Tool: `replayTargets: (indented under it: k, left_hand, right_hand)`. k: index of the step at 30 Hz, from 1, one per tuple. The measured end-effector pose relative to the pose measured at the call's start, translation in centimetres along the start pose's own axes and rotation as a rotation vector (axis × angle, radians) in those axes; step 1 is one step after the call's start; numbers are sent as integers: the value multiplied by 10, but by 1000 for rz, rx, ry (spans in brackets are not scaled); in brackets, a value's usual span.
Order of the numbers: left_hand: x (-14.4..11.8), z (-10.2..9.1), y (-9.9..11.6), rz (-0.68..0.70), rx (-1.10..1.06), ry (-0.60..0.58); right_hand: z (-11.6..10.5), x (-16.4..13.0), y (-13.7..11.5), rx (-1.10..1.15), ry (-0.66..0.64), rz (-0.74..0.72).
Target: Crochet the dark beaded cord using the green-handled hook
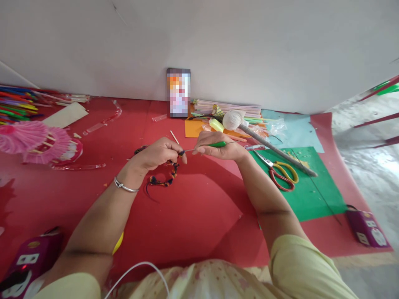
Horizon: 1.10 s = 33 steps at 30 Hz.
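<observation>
Right hand (218, 148): green-handled metal hook (204, 147); left hand (157, 153): beaded cord loop (163, 176).

Bare red mat (193, 207) nearside; scissors (282, 172) rightward.

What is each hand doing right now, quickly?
Left hand: closed, pinching the beaded bracelet at the tool's tip.
Right hand: closed on the green-handled hook tool.

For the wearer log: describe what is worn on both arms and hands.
Both hands are bare, no gloves or rings visible. The left wrist carries a thin silver bangle. Short pale yellow sleeves cover both upper arms; the forearms are uncovered.
</observation>
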<state>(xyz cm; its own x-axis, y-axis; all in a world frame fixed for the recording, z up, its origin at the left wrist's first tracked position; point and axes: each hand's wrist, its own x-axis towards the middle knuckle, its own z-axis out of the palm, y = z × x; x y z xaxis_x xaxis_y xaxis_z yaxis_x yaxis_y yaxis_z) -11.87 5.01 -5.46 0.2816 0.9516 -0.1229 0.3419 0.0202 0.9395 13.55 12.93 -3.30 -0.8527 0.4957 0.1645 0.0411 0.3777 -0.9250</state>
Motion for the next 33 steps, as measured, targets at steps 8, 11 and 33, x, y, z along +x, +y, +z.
replayTargets:
  k: [8,11,33]
  left_hand:
    - [-2,-6,11,-70,-113,-230]
    - [-2,-3,11,-41,-162,-236]
    - [7,5,6,180,-421,381]
  right_hand:
    - [4,-3,14,174,-42,42]
    - [19,0,32,341,-13,108]
    - [18,61,31,-827,197,240]
